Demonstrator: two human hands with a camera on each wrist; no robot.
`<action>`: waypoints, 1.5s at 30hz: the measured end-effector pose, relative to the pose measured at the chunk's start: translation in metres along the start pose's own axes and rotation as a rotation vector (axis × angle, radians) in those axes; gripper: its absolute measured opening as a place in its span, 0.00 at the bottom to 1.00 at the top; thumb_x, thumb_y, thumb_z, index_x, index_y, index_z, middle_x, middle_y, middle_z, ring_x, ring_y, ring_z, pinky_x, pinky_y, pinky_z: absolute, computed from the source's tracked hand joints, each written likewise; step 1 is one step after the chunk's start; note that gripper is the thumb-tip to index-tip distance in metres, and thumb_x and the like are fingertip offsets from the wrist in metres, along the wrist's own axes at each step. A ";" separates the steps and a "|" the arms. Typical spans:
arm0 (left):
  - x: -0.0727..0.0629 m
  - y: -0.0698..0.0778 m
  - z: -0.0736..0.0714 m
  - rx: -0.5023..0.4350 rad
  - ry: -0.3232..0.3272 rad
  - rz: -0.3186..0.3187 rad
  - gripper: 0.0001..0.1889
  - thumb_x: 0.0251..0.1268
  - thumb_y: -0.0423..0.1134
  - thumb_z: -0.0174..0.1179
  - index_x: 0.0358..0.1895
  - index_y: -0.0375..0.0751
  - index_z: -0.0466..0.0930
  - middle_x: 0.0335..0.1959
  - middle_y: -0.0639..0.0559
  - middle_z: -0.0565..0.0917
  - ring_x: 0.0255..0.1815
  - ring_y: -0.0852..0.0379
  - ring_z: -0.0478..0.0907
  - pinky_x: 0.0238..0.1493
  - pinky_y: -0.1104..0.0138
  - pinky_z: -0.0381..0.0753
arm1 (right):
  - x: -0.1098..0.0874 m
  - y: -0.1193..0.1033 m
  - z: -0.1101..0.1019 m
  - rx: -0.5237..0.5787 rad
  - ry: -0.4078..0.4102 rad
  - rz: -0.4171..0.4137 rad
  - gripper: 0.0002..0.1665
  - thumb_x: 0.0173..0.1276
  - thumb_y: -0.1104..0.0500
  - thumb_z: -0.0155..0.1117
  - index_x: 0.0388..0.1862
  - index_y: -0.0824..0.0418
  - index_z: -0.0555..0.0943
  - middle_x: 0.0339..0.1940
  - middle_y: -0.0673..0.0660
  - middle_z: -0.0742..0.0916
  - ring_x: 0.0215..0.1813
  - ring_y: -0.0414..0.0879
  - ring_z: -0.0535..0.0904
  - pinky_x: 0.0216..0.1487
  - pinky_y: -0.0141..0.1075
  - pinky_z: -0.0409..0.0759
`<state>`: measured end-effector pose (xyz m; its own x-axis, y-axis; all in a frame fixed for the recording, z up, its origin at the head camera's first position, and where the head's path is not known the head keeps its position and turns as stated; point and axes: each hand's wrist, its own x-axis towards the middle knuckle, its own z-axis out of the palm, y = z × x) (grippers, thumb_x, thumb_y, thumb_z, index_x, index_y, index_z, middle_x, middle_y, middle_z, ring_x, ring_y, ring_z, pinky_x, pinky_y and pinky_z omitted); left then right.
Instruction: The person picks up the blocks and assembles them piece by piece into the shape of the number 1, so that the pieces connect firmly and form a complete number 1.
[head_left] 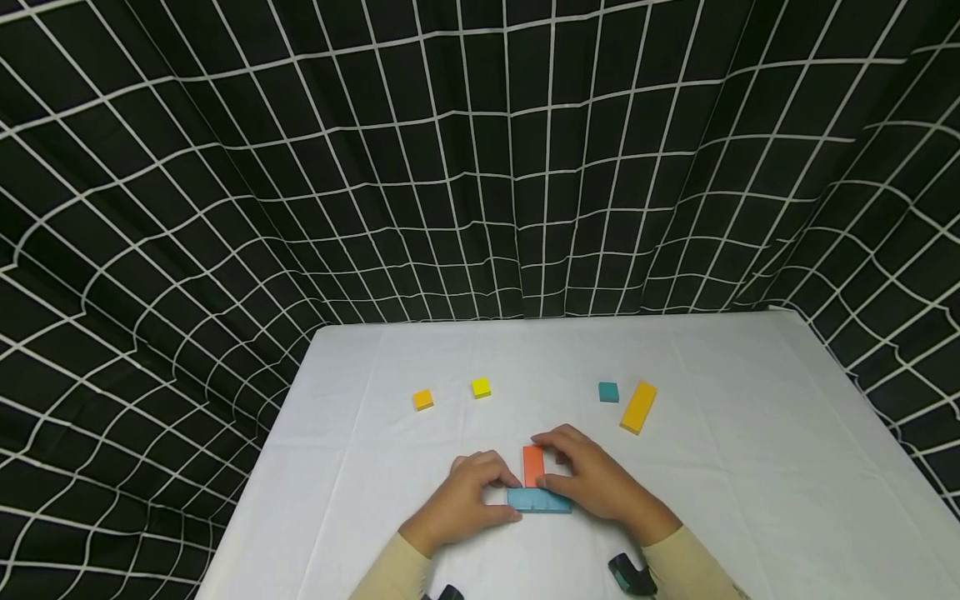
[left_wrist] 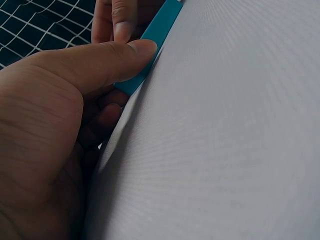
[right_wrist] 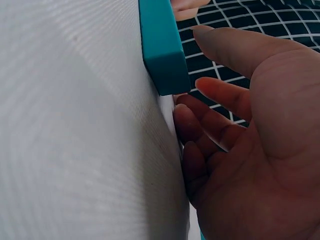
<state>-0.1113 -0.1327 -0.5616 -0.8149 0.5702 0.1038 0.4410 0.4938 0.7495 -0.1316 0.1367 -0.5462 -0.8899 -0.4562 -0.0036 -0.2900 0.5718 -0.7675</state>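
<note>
A long light-blue block (head_left: 538,500) lies on the white cloth in front of the person. My left hand (head_left: 472,496) grips its left end, thumb on the near side and fingers on the far side. In the left wrist view the thumb (left_wrist: 142,50) presses along the teal-looking block (left_wrist: 162,25). Standing lengthwise away from the blue block's far edge is an orange-red block (head_left: 533,465). Around it curls my right hand (head_left: 588,471), index fingertip at the far end and thumb at the near right corner. The right wrist view shows the blue block's end (right_wrist: 167,65) beside the thumb.
Farther back on the white table (head_left: 360,467) lie a small orange block (head_left: 423,400) and a yellow block (head_left: 481,388) to the left. A teal block (head_left: 608,392) and a long orange-yellow block (head_left: 638,407) are to the right. Black grid-patterned curtain (head_left: 525,167) surrounds the table.
</note>
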 end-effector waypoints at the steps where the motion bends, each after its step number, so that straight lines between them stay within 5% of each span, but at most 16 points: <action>1: 0.000 0.000 0.000 0.000 0.000 0.000 0.15 0.63 0.44 0.82 0.49 0.59 0.88 0.46 0.73 0.81 0.50 0.71 0.77 0.65 0.54 0.66 | 0.000 0.000 0.000 0.002 0.002 0.000 0.30 0.72 0.50 0.78 0.71 0.51 0.82 0.58 0.42 0.82 0.52 0.44 0.76 0.56 0.43 0.79; 38: 0.000 0.000 0.000 0.004 -0.017 -0.030 0.15 0.64 0.47 0.81 0.50 0.61 0.87 0.46 0.74 0.81 0.51 0.72 0.77 0.64 0.55 0.67 | -0.002 0.000 -0.008 0.118 0.101 0.023 0.31 0.73 0.54 0.79 0.73 0.53 0.81 0.59 0.47 0.85 0.52 0.48 0.79 0.61 0.48 0.80; 45: 0.000 -0.003 0.001 0.003 -0.009 -0.034 0.15 0.63 0.47 0.82 0.50 0.63 0.87 0.46 0.75 0.80 0.51 0.71 0.77 0.66 0.55 0.66 | -0.003 0.005 -0.013 0.166 0.145 -0.037 0.32 0.72 0.57 0.80 0.73 0.57 0.81 0.58 0.51 0.86 0.51 0.52 0.81 0.56 0.42 0.81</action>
<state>-0.1124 -0.1329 -0.5646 -0.8260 0.5590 0.0727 0.4144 0.5146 0.7506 -0.1352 0.1493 -0.5420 -0.9246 -0.3647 0.1098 -0.2721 0.4310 -0.8604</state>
